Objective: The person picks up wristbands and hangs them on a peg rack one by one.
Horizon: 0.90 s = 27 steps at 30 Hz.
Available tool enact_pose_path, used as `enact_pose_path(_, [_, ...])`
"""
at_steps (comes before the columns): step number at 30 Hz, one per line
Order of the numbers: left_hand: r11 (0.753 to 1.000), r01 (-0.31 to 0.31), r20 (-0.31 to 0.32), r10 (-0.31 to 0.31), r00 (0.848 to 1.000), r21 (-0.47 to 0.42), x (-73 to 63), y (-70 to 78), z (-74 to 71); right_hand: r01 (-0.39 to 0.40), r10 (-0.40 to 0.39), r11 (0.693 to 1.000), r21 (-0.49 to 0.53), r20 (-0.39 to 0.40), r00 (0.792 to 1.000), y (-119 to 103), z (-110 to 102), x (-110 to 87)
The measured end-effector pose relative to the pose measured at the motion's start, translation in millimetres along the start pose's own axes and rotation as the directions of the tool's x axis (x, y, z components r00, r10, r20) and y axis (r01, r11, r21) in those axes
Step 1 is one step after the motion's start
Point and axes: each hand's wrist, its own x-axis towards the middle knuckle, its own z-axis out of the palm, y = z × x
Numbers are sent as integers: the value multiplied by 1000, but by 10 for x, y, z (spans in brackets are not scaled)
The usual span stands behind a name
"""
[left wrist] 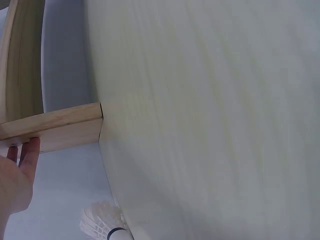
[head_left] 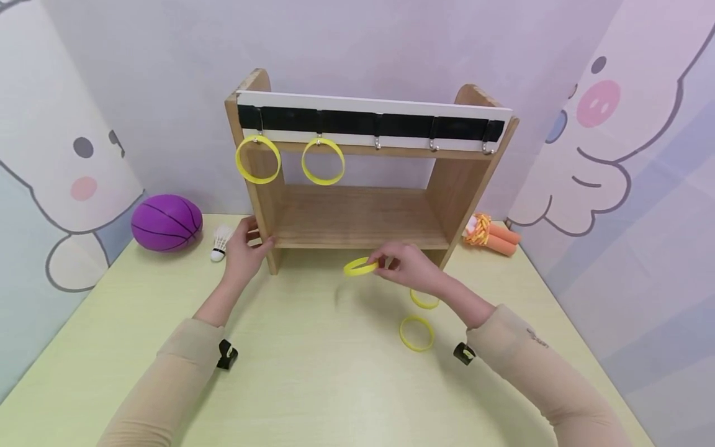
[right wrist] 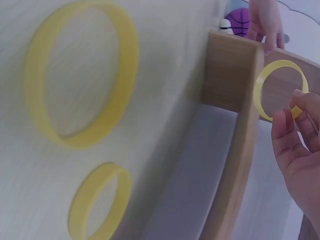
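A wooden shelf stands on the table, with a white-and-black hook strip across its upper front. Yellow wristbands hang from its two leftmost hooks: the first wristband at the end, the second wristband beside it. At the shelf's left side panel, my left hand grips the edge between thumb and fingers. My right hand pinches another yellow wristband in front of the lower board, above the table. Two more lie on the table below that hand: a nearer wristband and a partly hidden wristband.
A purple basketball and a white shuttlecock sit left of the shelf. Right of it lies an orange foam item with a fringed end. Walls with cartoon figures rise behind and on both sides of the table.
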Motion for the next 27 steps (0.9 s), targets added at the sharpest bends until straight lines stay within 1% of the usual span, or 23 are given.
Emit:
enact_pose_path(5, [1000, 10, -6, -10, 1000, 7, -6, -18, -3, 17, -17, 1000, 7, -70, 997, -95, -99, -15])
enact_pose_path(10, [1000, 15, -12, -15, 1000, 21, 2, -66, -3, 50, -47, 999, 16, -151, 987, -181, -230, -18])
enact_pose_path(15, [1000, 17, -6, -17, 1000, -2, -6, -31, -4, 79, -74, 997, 12, -233, 970, -261, -380, 0])
enact_pose_path(21, [1000, 12, 5, -12, 1000, -1, -9, -8, -15, 71, -62, 997, 20, -310, 949, -397, -564, 28])
enact_pose_path(23, [1000, 8, 7, -8, 1000, -2, -6, -4, -16, 56, -49, 998, 12, -340, 939, -525, -633, 38])
enact_pose_path(24, [1000, 6, 7, -6, 1000, 0, 1, -15, -11, 52, -46, 999, 8, -357, 933, -590, -664, 44])
enact_pose_path(27, [1000, 4, 7, -4, 1000, -2, 56, -176, 21, 44, -29, 999, 27, -409, 912, -652, -737, 77])
